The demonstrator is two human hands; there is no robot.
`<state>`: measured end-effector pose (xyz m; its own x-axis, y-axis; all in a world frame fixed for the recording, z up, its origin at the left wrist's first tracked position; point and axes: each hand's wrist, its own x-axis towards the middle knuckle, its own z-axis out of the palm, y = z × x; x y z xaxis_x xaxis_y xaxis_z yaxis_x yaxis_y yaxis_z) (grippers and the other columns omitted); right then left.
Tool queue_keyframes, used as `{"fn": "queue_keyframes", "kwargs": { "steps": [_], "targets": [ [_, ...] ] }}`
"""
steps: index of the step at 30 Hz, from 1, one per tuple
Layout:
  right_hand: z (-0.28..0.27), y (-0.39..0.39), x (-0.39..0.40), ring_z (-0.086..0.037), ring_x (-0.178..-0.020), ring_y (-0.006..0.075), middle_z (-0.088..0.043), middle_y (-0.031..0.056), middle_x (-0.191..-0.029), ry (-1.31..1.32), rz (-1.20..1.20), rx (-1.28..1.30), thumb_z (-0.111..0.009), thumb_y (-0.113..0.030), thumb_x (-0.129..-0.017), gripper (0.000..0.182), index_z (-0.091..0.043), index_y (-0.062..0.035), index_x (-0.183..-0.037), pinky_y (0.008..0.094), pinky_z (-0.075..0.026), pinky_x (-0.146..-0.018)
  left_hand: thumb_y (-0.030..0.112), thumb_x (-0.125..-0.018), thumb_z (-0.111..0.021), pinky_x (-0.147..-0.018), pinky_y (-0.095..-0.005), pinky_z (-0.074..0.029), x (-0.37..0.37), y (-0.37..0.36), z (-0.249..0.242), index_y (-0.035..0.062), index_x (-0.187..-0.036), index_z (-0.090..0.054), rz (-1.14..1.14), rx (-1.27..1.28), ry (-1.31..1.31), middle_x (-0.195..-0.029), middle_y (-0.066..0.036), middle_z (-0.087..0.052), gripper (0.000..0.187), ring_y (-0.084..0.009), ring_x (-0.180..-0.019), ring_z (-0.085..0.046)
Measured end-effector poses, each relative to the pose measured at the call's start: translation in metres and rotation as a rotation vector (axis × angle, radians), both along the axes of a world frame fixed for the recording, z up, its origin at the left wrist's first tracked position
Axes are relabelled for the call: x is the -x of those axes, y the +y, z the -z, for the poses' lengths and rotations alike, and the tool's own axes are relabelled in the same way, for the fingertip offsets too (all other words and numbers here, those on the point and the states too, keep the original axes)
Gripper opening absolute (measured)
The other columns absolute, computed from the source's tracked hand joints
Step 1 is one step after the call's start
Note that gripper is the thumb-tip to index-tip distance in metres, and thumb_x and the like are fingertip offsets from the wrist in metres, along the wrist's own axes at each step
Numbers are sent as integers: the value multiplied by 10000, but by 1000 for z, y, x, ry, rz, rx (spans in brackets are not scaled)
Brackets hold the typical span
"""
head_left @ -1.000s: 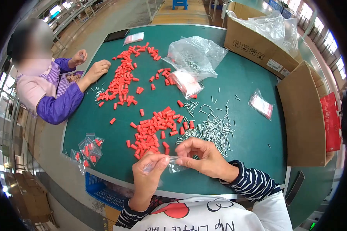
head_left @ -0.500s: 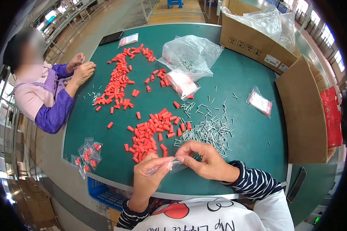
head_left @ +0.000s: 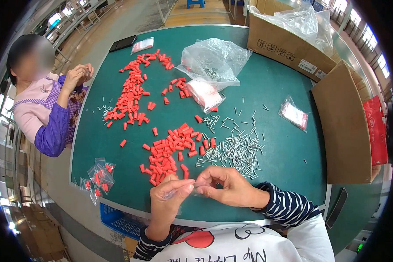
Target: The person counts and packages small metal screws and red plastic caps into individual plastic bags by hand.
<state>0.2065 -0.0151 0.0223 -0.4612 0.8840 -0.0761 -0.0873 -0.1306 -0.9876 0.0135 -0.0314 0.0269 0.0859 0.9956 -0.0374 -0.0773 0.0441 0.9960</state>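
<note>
Near the front edge of the green table (head_left: 266, 70), my left hand (head_left: 170, 198) pinches a small clear plastic bag (head_left: 169, 194). My right hand (head_left: 229, 187) closes thumb and forefinger on the bag's other end, right beside the left fingertips. What the bag holds, if anything, is hidden by the fingers. Just beyond my left hand lies a heap of red plastic caps (head_left: 166, 153). Silver screws (head_left: 238, 150) are spread beyond my right hand. Filled small bags (head_left: 99, 177) with red pieces lie at the table's left corner.
Another person (head_left: 46, 96) sits at the left, hands raised near more red caps (head_left: 131, 96). A large clear bag (head_left: 214, 61) and a stack of small bags (head_left: 205, 94) lie mid-table. Cardboard boxes (head_left: 340, 131) line the right side; a blue basket (head_left: 120, 220) is below the front edge.
My right hand has shifted slightly left, and its fingertips are nearer my left ones on the bag. The other person has leaned back, with the hands drawn up and left.
</note>
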Motion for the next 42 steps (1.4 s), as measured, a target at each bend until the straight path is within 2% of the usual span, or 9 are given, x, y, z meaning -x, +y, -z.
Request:
{"fn": "queue_keyframes", "kwargs": {
  "steps": [7,12,18,24,27,30,33,36,42],
  "targets": [
    [-2,0,1,-539,-732,39,-612,-17,-810,68,-38,63,-660,-64,-907,101,-647,-19,-995,212,-441,-624,-28,-774,-776,-596,-206,-351,6,-1,8,20,-928,-750,27,-211,75,-748,22,-530,164,-58,-692,-454],
    [0,0,0,-549,-756,39,-615,-19,-837,206,-49,199,-644,-54,-922,102,-636,-14,-1015,202,-444,-655,-30,-776,-771,-593,-212,-352,4,4,-4,16,-920,-746,28,-155,138,-733,17,-529,153,-67,-688,-457],
    [-1,2,-1,-555,-754,42,-621,-18,-827,177,-97,187,-648,-57,-923,132,-629,-13,-1045,208,-452,-663,-42,-765,-776,-575,-209,-343,8,3,2,18,-908,-745,59,-243,131,-724,24,-507,158,-60,-668,-445],
    [-10,5,-3,-592,-804,94,-613,31,-944,-32,-42,-46,-693,-57,-873,239,-624,-22,-1099,233,-466,-666,-37,-704,-833,-569,-208,-336,7,4,5,38,-774,-667,-23,-239,94,-721,24,-486,195,-50,-661,-429],
    [-12,6,-6,-595,-890,123,-630,59,-1006,-167,15,-177,-709,-47,-863,307,-619,-33,-1156,264,-483,-788,-35,-670,-859,-583,-214,-344,6,5,9,52,-742,-608,-29,-200,59,-747,16,-485,275,-57,-682,-433],
    [-12,8,-7,-600,-896,159,-628,84,-986,-142,69,-328,-710,-39,-850,263,-639,-17,-1102,280,-486,-788,-31,-649,-874,-596,-221,-357,5,6,12,61,-737,-581,-23,-213,103,-766,5,-484,319,-76,-702,-446],
    [-16,9,-9,-623,-834,195,-617,92,-939,-105,81,-393,-693,-56,-843,197,-647,-18,-1031,304,-490,-715,-20,-642,-882,-595,-234,-372,2,5,14,64,-737,-576,-30,-246,201,-775,-9,-481,331,-99,-707,-462],
    [-18,9,-8,-632,-827,221,-635,93,-867,-226,109,-564,-694,-88,-830,133,-669,-23,-944,312,-489,-700,-14,-636,-884,-587,-250,-382,-1,6,18,65,-737,-572,-24,-348,296,-788,-27,-485,337,-122,-699,-475],
    [-22,6,-8,-637,-689,254,-643,96,-756,-345,59,-385,-683,-89,-810,79,-660,-31,-858,356,-493,-626,-18,-623,-880,-575,-274,-387,-5,3,21,65,-740,-567,24,-415,373,-785,-44,-497,345,-147,-690,-484]
  ]
}}
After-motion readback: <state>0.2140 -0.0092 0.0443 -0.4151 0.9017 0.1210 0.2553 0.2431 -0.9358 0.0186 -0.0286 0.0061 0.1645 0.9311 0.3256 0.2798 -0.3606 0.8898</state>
